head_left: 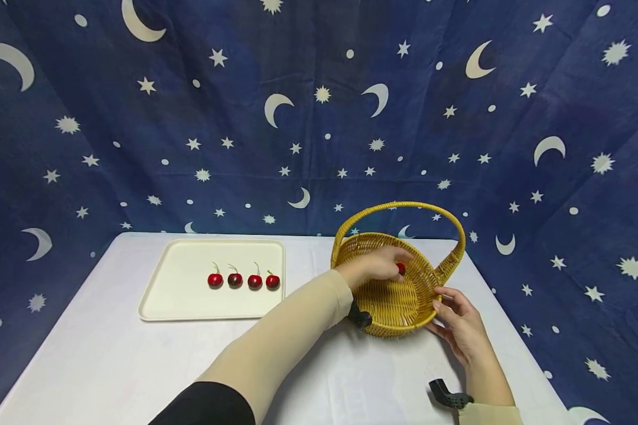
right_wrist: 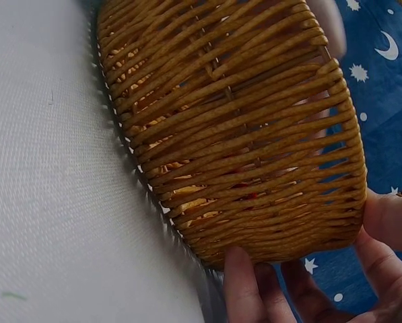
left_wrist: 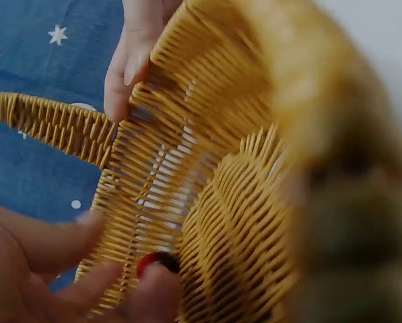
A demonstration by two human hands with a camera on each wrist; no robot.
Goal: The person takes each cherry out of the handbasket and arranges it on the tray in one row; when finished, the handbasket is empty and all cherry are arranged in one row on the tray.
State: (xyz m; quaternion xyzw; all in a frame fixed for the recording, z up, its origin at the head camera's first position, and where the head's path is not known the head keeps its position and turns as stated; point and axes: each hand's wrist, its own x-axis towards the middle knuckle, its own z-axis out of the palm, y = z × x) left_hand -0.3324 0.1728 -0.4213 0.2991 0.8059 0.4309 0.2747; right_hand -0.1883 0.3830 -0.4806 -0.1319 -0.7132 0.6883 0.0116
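Note:
A yellow woven basket with an arched handle stands tilted on the table. My left hand reaches inside it, fingers spread and fairly straight. Near those fingertips a dark red cherry shows; in the left wrist view a fingertip partly covers the cherry, and whether they touch is unclear. My right hand holds the basket's right side by the rim. In the right wrist view its fingers support the woven outer wall, with the thumb at the rim.
Left of the basket lies a cream tray. Several red cherries with stems stand in a row on its right half. A white cloth covers the table, and a dark blue curtain with moons and stars hangs behind.

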